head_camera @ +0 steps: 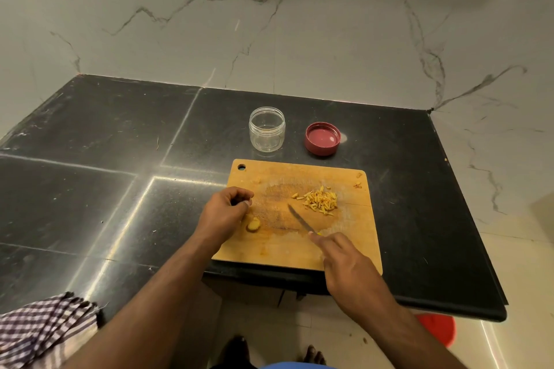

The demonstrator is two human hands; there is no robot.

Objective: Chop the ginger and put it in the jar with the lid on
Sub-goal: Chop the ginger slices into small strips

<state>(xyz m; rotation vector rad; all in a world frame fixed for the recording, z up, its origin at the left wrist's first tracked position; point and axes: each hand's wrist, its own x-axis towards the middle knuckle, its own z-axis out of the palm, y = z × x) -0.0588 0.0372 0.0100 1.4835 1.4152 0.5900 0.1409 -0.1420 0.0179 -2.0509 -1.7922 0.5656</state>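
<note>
A person stands at a black stone tabletop (90,135), both bare hands over a wooden cutting board (278,252) set at its near edge. The right hand (344,263) has its grip closed around the handle of a small knife (299,219), forefinger stretched along the top, the blade angled toward the middle of the board with its tip just short of a heap of chopped ginger (319,201) on the board's right half. The left hand (224,213) rests at the board's left edge with fingers curled; whether its grip holds anything cannot be told. An uncut knob of ginger (253,225) lies on the board just beside that hand. Beyond the board, a clear jar (266,133) stands upright and open, and its red lid (323,139) lies upturned on the tabletop to its right, apart from it. A checked cloth (42,329) hangs at lower left.
</note>
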